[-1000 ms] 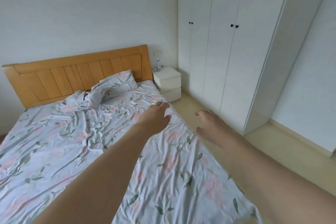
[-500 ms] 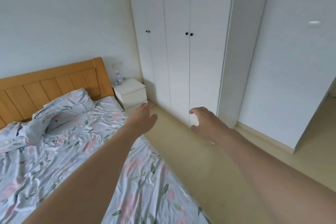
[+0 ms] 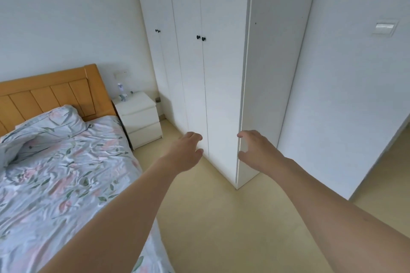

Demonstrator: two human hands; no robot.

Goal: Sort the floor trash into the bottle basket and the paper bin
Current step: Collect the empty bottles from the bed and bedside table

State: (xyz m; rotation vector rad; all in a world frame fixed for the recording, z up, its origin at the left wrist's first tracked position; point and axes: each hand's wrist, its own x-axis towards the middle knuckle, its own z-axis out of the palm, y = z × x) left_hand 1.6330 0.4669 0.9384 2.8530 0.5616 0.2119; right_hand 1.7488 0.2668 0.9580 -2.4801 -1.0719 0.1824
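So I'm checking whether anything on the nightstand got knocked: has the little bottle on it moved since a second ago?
No. The bottle stands on the nightstand at its back corner nearest the headboard, as before; only the camera has turned right.

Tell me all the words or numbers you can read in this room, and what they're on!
None can be read.
Small clear bottle on the white bedside cabinet: any label is too small and blurred.
White wall switch plate: no print shows.
White wardrobe and flowered bedsheet: no writing.

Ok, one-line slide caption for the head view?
Both empty hands, left hand and right hand, reach out toward the white wardrobe beside the bed; no trash in view.
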